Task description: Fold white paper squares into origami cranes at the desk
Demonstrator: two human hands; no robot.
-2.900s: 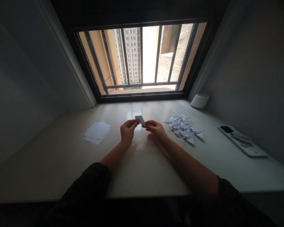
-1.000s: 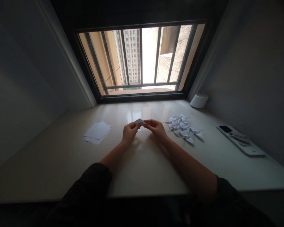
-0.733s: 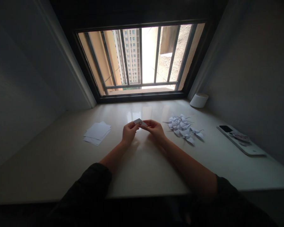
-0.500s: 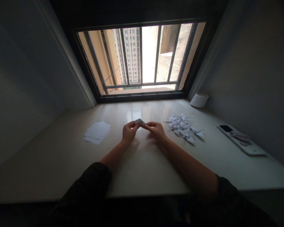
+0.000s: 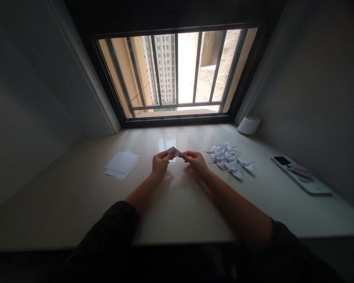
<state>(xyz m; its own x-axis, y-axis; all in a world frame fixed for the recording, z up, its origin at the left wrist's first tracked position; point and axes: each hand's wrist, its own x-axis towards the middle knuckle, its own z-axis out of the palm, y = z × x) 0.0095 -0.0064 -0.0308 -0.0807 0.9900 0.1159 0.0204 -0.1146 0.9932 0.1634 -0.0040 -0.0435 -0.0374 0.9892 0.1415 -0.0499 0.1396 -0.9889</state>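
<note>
We held a small folded paper piece (image 5: 173,151) just above the ledge (image 5: 177,212), pinched at its near-left edge by our left hand (image 5: 160,163) and at its near-right corner by our right hand (image 5: 196,161), both hands closed on it with thumbs and fingertips pressed together. We judged the piece very light, thin and easily crushed, stiff only along its creases, so it was best taken at the folded edges with fingertips rather than across the flat. At three o'clock from the hands, near but apart, lay a loose heap of folded paper cranes (image 5: 228,159). At nine o'clock sat a short stack of flat white sheets (image 5: 121,164), well apart from our left hand. Farther toward three o'clock a long shallow tray (image 5: 308,184) held a dark phone-like thing (image 5: 282,160) at its far end and something pale and crumpled (image 5: 300,171) beside it; we could not tell what. At one o'clock, by the barred window (image 5: 177,70), stood a white round container (image 5: 249,125), its contents hidden.
</note>
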